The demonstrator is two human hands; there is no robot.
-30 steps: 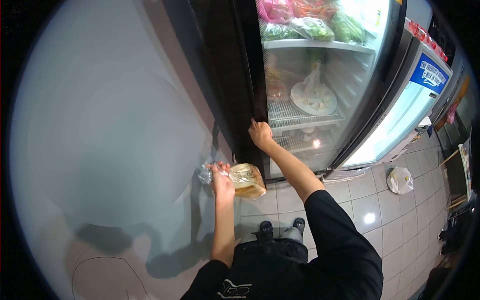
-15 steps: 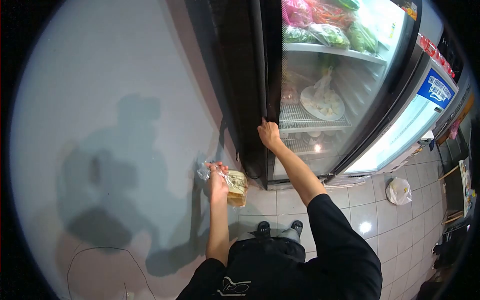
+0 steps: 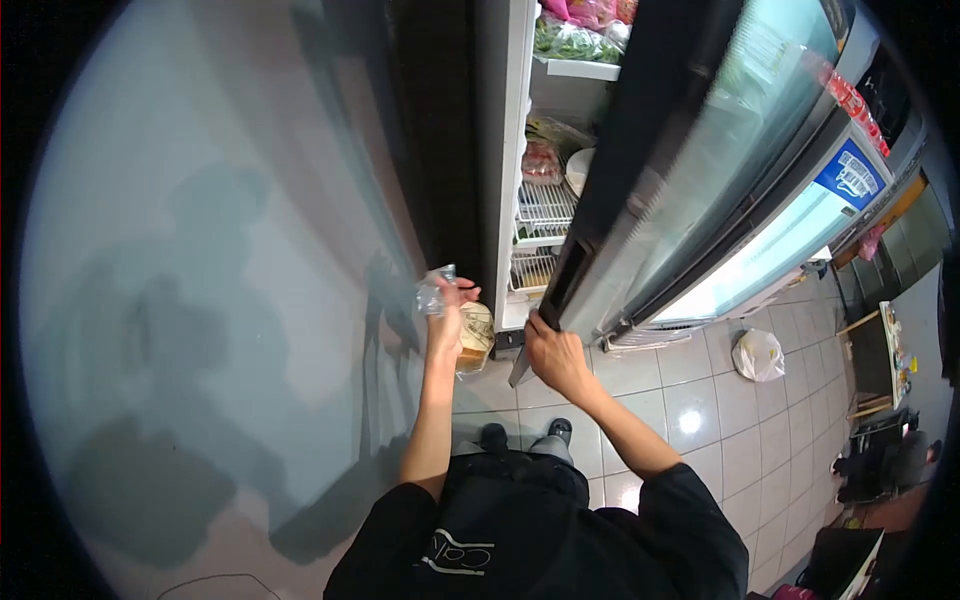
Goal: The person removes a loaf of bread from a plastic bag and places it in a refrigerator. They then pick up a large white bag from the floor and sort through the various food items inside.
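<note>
My left hand (image 3: 446, 318) is closed around the gathered neck of a clear plastic bag. Below it hangs the bag's load, what looks like packed bread (image 3: 475, 335), pale with dark print and brown lower down. My right hand (image 3: 557, 358) grips the frame edge of the glass fridge door (image 3: 645, 235), low down near its recessed handle. The door stands partly open towards me. Through the gap I see wire shelves (image 3: 547, 207), a wrapped reddish food pack (image 3: 541, 163) and bagged greens (image 3: 572, 42) on the upper shelf; the door hides the rest.
A grey wall (image 3: 200, 250) runs along my left. Beyond the door stands a second, lit display fridge (image 3: 720, 265) with a blue label. A white plastic bag (image 3: 759, 356) lies on the tiled floor (image 3: 690, 460) to the right. A person in dark clothes (image 3: 893, 465) is at the far right.
The fridge door has swung from shut to partly open, with my right hand moving down and towards me. My left hand and its bag have moved slightly up the view.
</note>
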